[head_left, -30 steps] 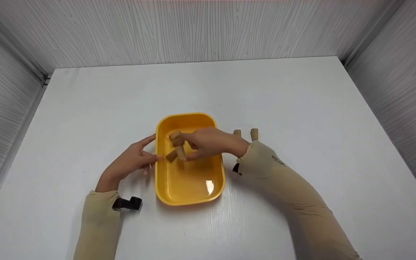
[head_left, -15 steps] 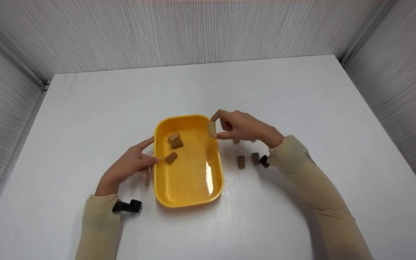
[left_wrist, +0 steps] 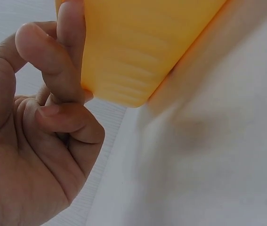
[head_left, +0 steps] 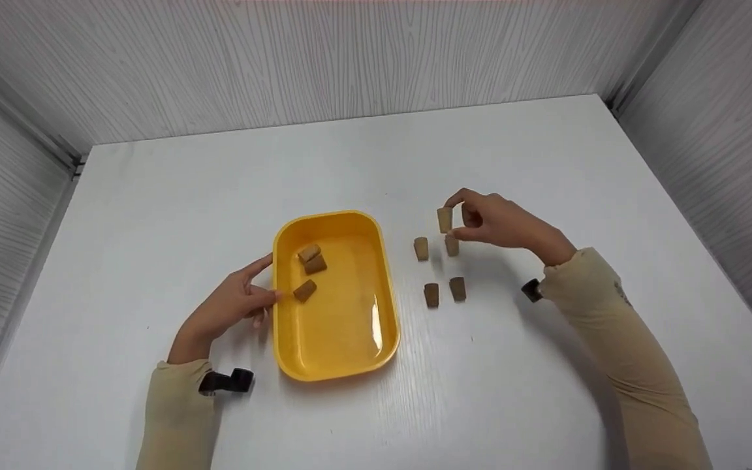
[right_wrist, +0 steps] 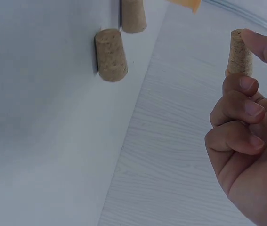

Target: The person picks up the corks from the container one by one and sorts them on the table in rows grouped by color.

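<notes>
Hovering clear of the white table (head_left: 324, 170), a pale cork (head_left: 444, 220) sits pinched between thumb and forefinger of the right hand (head_left: 497, 220), other fingers curled! Right beneath that grip, two light corks (head_left: 421, 249); nearer the person, two darker corks (head_left: 431, 296). Across to the left, the yellow tray (head_left: 337, 336) carries three corks (head_left: 305, 291), two touching, one just apart. And the left hand (head_left: 235, 300) grips the tray's left edge, thumb at the rim!
</notes>
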A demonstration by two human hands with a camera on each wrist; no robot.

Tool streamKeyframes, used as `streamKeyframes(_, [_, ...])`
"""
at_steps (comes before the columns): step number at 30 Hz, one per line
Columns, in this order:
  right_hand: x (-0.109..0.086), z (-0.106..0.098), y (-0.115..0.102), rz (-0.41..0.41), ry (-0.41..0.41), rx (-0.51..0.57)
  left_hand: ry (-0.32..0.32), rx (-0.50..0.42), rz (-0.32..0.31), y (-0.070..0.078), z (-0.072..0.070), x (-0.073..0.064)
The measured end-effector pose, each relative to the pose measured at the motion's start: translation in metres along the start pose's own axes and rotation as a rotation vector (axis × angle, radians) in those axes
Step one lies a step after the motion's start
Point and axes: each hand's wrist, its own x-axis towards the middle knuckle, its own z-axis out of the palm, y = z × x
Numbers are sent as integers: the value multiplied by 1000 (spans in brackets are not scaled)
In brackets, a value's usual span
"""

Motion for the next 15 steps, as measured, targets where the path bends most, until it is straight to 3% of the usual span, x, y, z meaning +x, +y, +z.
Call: streamKeyframes(15, [-25,-4,36,196,-62,-100,-12,-41,4,-2,-1,1])
